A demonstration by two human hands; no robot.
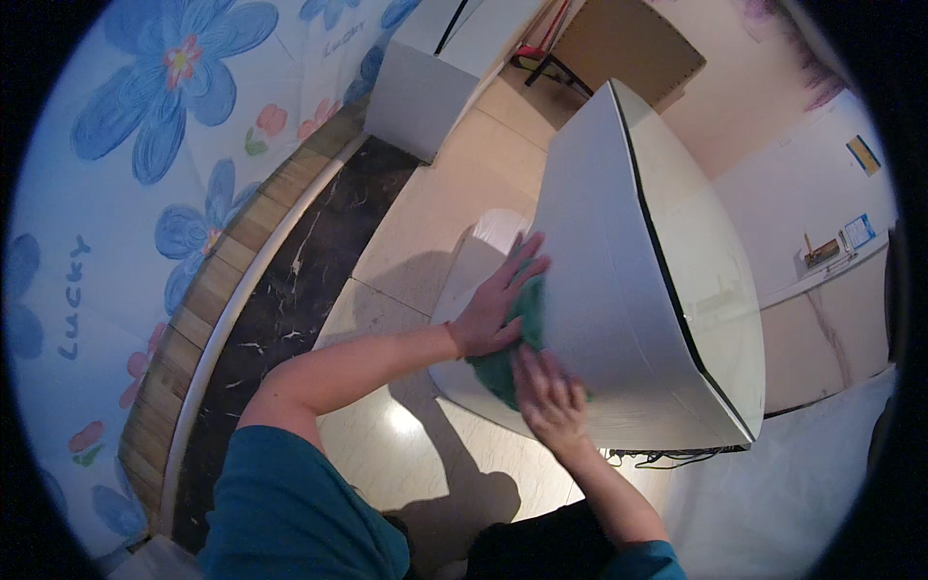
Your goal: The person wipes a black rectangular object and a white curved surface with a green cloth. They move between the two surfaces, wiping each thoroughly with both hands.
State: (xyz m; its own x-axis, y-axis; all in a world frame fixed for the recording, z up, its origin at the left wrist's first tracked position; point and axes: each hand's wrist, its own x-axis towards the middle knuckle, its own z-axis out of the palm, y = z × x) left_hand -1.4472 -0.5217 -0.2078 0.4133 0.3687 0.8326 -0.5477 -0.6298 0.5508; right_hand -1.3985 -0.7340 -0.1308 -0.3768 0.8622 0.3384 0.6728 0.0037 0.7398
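A green cloth (pixel 499 377) lies bunched against the side panel of a white counter (pixel 587 290) that has a pale glass top (pixel 696 239). Over the cloth's upper part rests my left hand (pixel 493 308), fingers stretched up the panel and thumb pointing across the fabric. My right hand (pixel 552 402), slightly blurred, presses the lower part of the cloth with bent fingers. Some of the cloth is hidden under both hands.
To the left runs a black marble strip (pixel 290 290) below a wood-look edge and a flower-patterned wall covering (pixel 138 217). Dark cables (pixel 667 457) hang under the counter's near end. Farther off are a white cabinet (pixel 428 94) and a brown board (pixel 623 51).
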